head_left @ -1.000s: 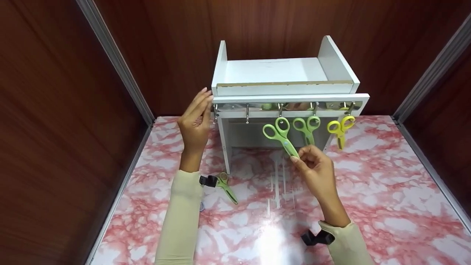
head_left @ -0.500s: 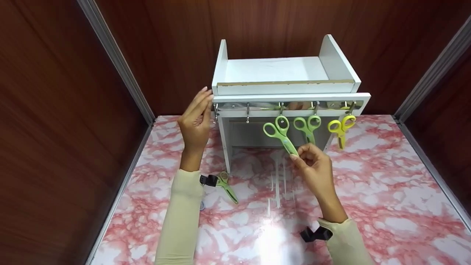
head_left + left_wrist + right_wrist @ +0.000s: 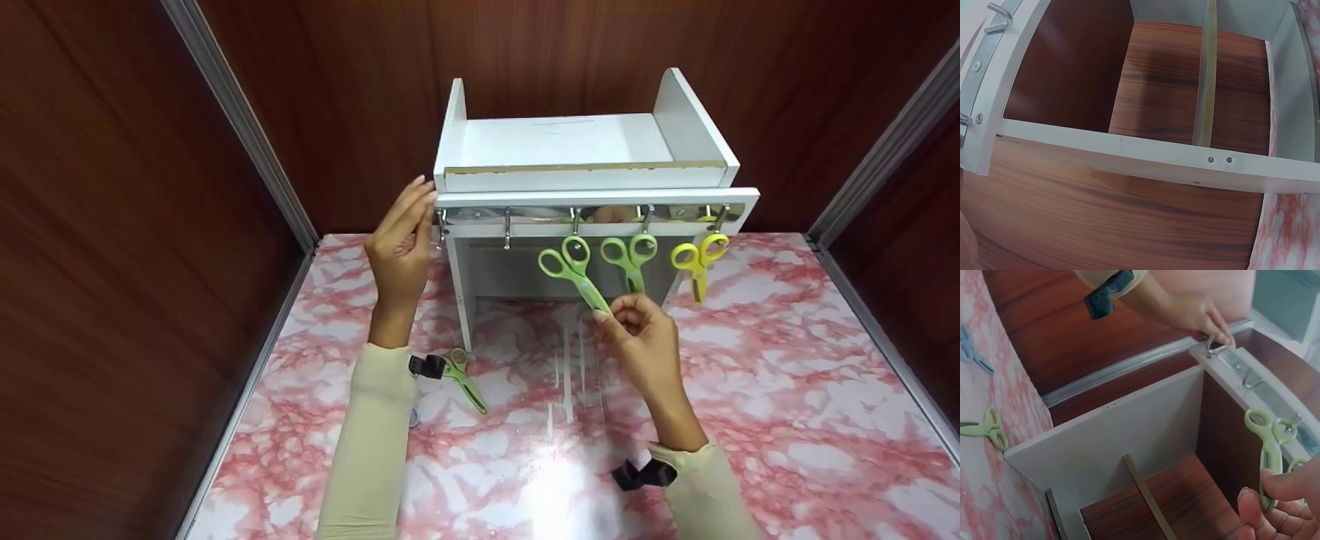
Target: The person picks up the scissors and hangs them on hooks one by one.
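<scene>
Pinched low on the blades by the right hand, thumb closed against fingers, the green plastic-handled scissors leaned toward eleven o'clock, loops uppermost at the middle metal hook, presumably gripped there so fingers cleared the hook; whether it passed through the upper loop was unclear; the left hand, fingers straight, touched the white hook board at its nine-o'clock end, apparently steadying it.

Green scissors, aslant, at middle hook
</scene>
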The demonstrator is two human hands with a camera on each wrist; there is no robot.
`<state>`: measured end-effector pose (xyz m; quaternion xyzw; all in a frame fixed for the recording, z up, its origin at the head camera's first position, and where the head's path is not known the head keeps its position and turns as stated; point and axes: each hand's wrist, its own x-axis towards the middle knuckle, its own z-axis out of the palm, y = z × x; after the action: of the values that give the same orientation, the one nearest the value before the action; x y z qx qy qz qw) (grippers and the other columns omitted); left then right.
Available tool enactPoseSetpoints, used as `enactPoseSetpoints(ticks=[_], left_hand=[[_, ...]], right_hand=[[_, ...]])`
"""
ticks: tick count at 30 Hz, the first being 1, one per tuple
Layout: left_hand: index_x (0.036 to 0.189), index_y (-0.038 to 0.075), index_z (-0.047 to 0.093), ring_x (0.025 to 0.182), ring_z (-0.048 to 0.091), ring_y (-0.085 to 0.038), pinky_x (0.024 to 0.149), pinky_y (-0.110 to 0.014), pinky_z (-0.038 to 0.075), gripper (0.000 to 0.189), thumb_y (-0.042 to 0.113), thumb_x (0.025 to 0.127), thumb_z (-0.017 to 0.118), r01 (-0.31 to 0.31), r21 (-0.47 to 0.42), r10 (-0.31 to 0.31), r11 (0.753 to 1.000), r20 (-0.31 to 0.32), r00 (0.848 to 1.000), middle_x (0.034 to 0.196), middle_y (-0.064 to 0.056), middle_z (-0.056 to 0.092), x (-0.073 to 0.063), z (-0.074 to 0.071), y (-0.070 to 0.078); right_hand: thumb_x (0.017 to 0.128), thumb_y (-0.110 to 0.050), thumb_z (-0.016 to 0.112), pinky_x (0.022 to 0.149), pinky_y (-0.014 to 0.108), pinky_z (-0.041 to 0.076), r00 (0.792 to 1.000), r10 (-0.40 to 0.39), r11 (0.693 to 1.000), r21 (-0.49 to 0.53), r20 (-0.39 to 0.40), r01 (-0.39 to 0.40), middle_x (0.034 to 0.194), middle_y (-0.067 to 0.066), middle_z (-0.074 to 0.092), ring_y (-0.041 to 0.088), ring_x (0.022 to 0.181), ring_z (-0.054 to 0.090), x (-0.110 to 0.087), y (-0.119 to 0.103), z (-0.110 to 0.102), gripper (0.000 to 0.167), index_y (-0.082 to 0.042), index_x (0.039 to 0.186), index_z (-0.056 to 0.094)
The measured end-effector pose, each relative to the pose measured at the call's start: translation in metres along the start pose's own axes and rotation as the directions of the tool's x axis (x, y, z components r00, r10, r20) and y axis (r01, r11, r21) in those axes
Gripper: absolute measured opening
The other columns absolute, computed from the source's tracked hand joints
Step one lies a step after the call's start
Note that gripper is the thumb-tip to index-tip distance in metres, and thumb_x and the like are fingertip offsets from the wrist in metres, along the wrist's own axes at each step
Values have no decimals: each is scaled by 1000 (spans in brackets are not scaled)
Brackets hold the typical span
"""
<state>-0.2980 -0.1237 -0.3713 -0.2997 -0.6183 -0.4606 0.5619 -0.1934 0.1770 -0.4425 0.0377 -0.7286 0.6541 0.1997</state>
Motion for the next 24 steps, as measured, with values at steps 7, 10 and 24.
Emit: enactPoseSetpoints(ticks=[7,10,24], left_hand=[[104,-3,78,115,67,-33,100,-39,55,19,-10,88,72,8,2,-8,1000,3,1000,115,-14,74,0,0,1],[105,-2,78,115,67,-33,100,-39,55,19,-10,88,72,9,0,-9,1000,5,1000,115,-14,74,0,0,1],[103,-3,78,114,68,-35,100,-38,55,18,-11,88,73,11,-5,-11,1000,-4,1000,114,-15,74,-1,1,1]], right_hand=[[90,0,76,54,34,61,999,23,998,53,35,-25,80,9,75,19,58,68,0,3,0,18,10,103,69],[90,-3,77,55,32,62,998,27,999,29,53,-29,83,8,76,18,58,69,0,7,-1,18,9,102,72],[93,-8,75,55,33,62,992,120,993,-27,46,-119,81,5,75,24,60,69,4,22,-2,20,9,102,72]])
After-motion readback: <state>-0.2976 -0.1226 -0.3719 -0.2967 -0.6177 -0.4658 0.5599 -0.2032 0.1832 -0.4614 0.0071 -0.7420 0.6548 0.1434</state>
